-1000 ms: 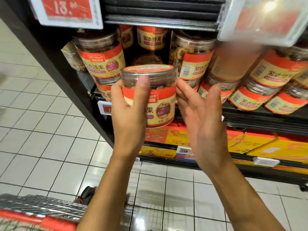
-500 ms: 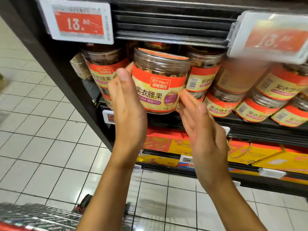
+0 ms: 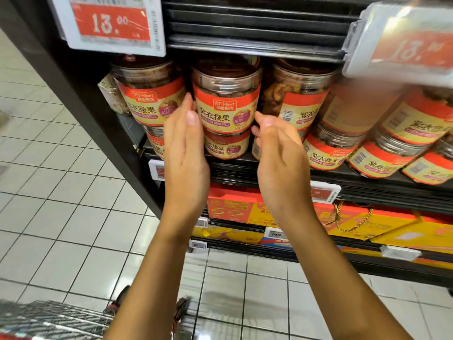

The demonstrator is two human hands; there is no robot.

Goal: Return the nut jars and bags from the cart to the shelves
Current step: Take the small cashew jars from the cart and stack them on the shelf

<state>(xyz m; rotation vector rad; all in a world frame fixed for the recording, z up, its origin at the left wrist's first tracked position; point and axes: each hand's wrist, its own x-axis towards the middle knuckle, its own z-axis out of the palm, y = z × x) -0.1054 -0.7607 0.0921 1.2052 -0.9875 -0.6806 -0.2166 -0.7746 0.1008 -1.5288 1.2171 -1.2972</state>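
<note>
A clear nut jar (image 3: 226, 111) with a red and yellow label stands on the shelf (image 3: 235, 168), stacked upright on a lower jar (image 3: 226, 146) of the same kind. My left hand (image 3: 186, 163) is at the jar's left side, fingers straight, fingertips touching its edge. My right hand (image 3: 282, 163) is just right of the jar with loosely curled fingers that hold nothing; I cannot tell whether its thumb touches the label. The wire cart (image 3: 49, 317) shows at the bottom left corner.
Several matching jars (image 3: 326, 153) fill the shelf on both sides, some lying tilted at the right. Price tags (image 3: 110, 23) hang from the shelf above. Red and yellow gift boxes (image 3: 355, 224) sit on the lower shelf. White tiled floor (image 3: 61, 192) lies to the left.
Both hands carried the jar up and forward into the shelf and set it on the lower jar. The hands have loosened from its sides.
</note>
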